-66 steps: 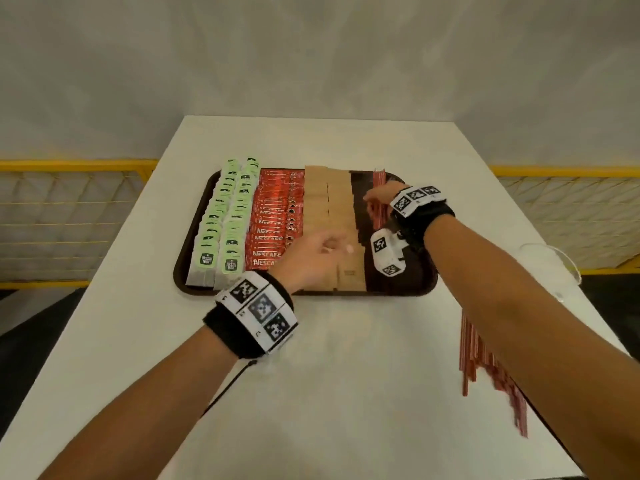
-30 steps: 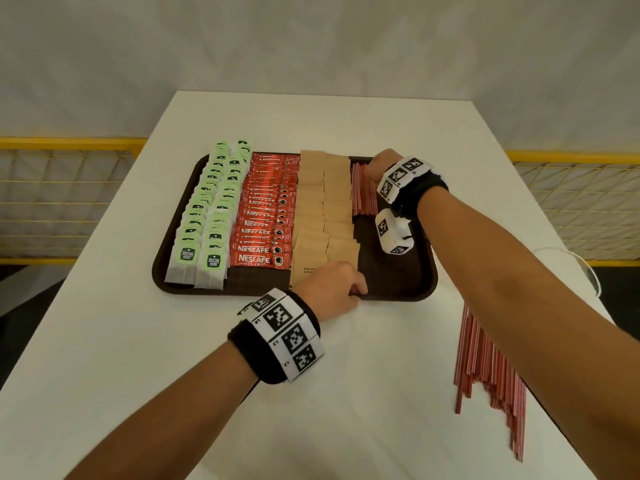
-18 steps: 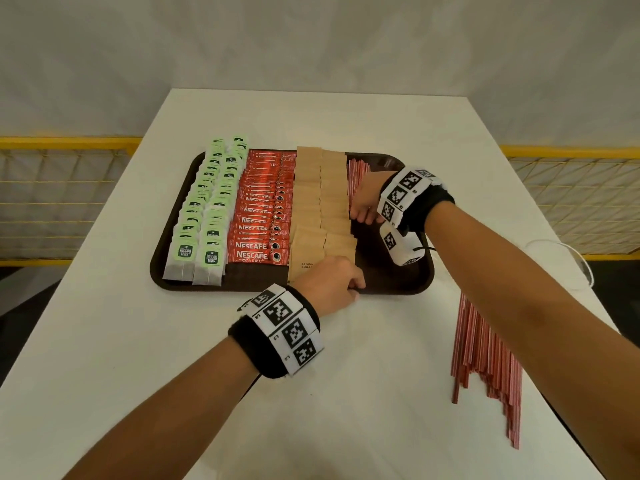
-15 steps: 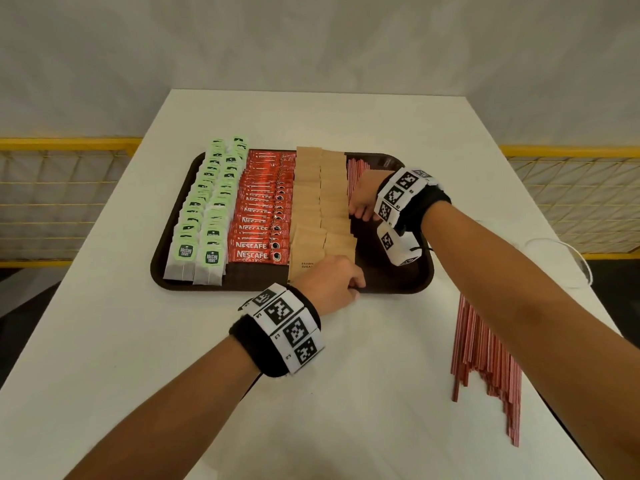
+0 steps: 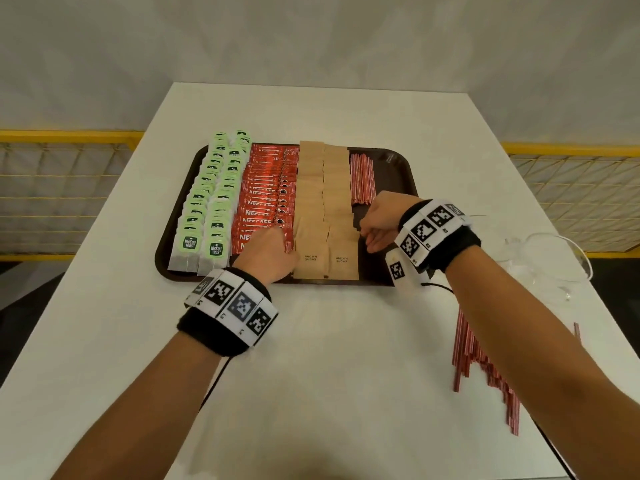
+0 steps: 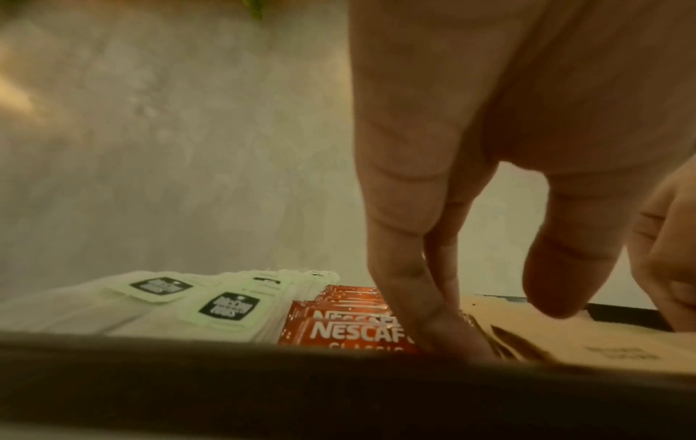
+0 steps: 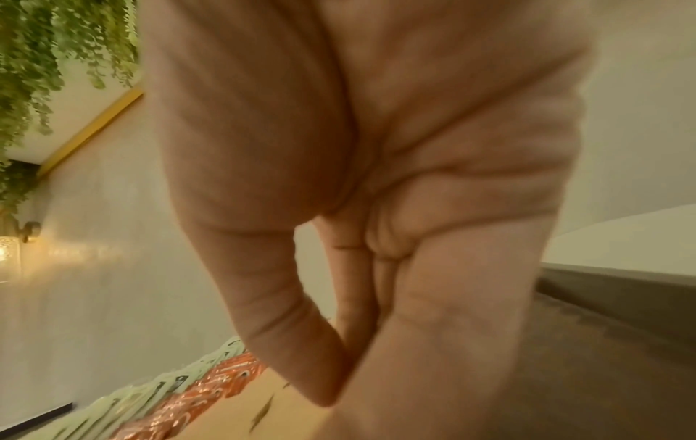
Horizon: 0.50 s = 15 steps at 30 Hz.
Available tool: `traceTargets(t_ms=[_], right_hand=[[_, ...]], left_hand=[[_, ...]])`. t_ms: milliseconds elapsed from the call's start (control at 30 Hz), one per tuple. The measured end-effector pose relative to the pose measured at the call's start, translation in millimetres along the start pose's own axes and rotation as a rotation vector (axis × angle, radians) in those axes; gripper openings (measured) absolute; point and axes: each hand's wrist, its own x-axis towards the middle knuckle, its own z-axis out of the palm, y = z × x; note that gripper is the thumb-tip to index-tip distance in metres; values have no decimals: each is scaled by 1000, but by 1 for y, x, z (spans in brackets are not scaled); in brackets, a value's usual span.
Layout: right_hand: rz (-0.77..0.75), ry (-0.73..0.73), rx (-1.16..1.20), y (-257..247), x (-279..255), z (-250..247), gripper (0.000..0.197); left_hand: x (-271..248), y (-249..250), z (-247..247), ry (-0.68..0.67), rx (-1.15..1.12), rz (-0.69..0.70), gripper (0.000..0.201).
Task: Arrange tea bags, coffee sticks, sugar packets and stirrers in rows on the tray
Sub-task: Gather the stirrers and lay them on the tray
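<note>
A dark brown tray (image 5: 393,171) holds green tea bags (image 5: 207,202), red coffee sticks (image 5: 266,195), brown sugar packets (image 5: 323,188) and red stirrers (image 5: 362,178) in rows. My left hand (image 5: 275,249) presses straight fingers (image 6: 414,268) into the seam between the front coffee stick (image 6: 350,330) and the sugar packets (image 6: 583,345). My right hand (image 5: 375,225) lies on the tray against the right edge of the front sugar packets, its fingers (image 7: 433,342) extended and close together. Neither hand holds anything.
A loose bundle of stirrers (image 5: 485,372) lies on the white table (image 5: 311,375) under my right forearm. A clear plastic bag (image 5: 547,258) sits near the table's right edge. Yellow railings run on both sides.
My left hand moved from the tray's front rim up to the left side of the sugar packets. My right hand slid nearer along their right edge, and the front packets now sit straighter.
</note>
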Motion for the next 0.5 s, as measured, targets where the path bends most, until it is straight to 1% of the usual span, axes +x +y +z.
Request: traceTargets(t_ms=[67,133,200,333,367,433,500], right_hand=[[-11,21,-8,3,4,9,19],[-36,72,-7,3,6,14,22],[-50,109,22,2,7,17,24],[-45,119,89,2,5,19,20],[-45,121,96,3,4,19,20],[-41,132,115,5,-2,20,20],[-50,162,150,7,-11,19,21]], left_hand=[[-1,-1,1,-27,5,-26,31],[-2,1,1,-39,-7,-39,31],[-3,2,2,-46,-10,-30,29],[-5,3,3,-71,-31,-5,29],[-6,3,3,-82,-35,2,26],[-6,1,3,-87,-30,15,10],[-8,2,1,-64,-30,27,8]])
